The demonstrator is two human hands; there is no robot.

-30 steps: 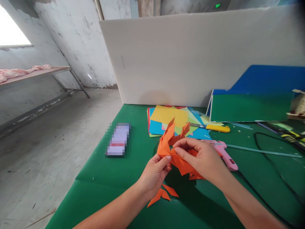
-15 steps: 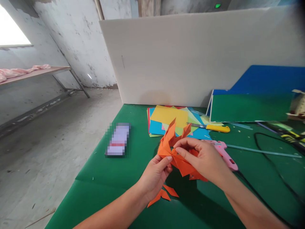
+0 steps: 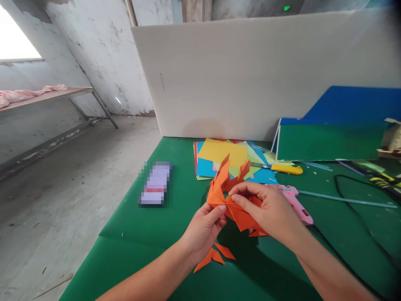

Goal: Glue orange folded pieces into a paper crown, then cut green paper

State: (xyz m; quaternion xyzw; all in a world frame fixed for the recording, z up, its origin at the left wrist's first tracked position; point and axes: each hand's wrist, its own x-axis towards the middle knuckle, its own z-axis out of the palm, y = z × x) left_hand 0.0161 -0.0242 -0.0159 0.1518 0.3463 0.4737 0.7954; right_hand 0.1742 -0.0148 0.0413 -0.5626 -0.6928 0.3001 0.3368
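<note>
Above the green table (image 3: 140, 246) I hold a many-pointed folded paper model (image 3: 239, 217), orange all over. My left hand (image 3: 205, 225) grips its lower left edge, with the thumb on top and the fingers beneath. From the right, my right hand (image 3: 266, 205) pinches a small part near the model's middle between thumb and forefinger; part of the model is hidden behind this hand. Two pointed flaps stand up at the far side. On the table below my left wrist lie loose orange paper pieces (image 3: 224, 251).
Coloured paper sheets (image 3: 205, 167) lie behind the model, with a yellow-handled knife (image 3: 286, 169) on them. At right are a pink glue gun (image 3: 299, 205), a clear glue stick (image 3: 344, 198) and a black cable (image 3: 354, 209). A pixelated phone (image 3: 156, 184) lies left; a white board (image 3: 250, 79) stands behind.
The paper model has shifted very slightly to the left and tilted a little in my hands. Both hands keep almost the same grip, and the things on the table have not moved.
</note>
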